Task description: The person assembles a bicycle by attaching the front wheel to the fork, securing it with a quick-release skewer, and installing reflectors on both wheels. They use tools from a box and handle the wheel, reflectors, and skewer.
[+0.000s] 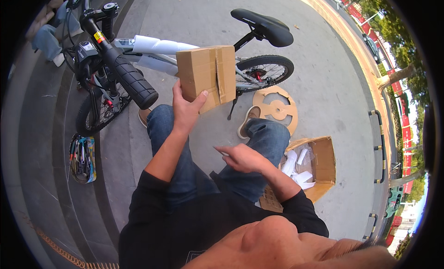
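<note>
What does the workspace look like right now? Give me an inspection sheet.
Surface: grey paved ground.
Job's things: small cardboard box, seam slit, held up in left hand; right hand grips a thin blade-like tool, kind unclear.
Clutter: open carton with white packing; round cardboard disc; tool pouch.
Grippers: both hands closed.
Cables: bicycle cables by the handlebar.
Surroundings: another person's legs top left; road, trees right.

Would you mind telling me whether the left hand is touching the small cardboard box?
Touching. The head view shows the left hand gripping the small cardboard box from below, thumb pressed flat on its front face.
</note>
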`<state>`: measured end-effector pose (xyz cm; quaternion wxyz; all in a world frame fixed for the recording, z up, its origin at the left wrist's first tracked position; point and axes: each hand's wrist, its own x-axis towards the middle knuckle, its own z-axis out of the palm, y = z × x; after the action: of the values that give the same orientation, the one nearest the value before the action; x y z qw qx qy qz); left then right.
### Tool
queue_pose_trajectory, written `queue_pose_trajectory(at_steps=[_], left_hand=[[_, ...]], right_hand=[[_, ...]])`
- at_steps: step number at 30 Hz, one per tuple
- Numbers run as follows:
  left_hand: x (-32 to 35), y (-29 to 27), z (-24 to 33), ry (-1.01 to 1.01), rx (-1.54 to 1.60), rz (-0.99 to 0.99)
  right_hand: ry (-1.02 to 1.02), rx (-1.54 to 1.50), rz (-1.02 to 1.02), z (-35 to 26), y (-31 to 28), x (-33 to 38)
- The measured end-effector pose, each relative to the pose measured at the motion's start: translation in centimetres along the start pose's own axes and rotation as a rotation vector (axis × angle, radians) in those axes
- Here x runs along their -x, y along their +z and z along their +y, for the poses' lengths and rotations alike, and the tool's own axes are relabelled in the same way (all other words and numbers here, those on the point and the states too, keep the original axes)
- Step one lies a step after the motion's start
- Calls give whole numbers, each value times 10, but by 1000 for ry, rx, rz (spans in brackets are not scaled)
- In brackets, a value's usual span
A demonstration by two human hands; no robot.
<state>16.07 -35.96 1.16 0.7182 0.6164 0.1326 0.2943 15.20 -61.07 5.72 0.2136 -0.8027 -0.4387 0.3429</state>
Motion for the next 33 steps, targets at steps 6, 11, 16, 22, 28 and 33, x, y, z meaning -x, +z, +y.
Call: queue_pose_trajectory(at_steps=[6,11,16,22,28,33], left_hand=[[-5,-22,9,-4,205,7],[5,-24,7,-132,274,-127],[5,-21,2,-190,235,-146],[8,-23,-1,-179,197,-150],[9,-14,-1,-263,183,-159],[13,-1,-4,-260,101,-132]], right_hand=[[87,-688,687,49,-32,78],[277,-745,1452,229,0,71],[886,-229,645,373,197,41],[939,-361,729,380,242,34],[453,-734,1523,292,-32,18],[-105,-553,949,108,-97,-62]])
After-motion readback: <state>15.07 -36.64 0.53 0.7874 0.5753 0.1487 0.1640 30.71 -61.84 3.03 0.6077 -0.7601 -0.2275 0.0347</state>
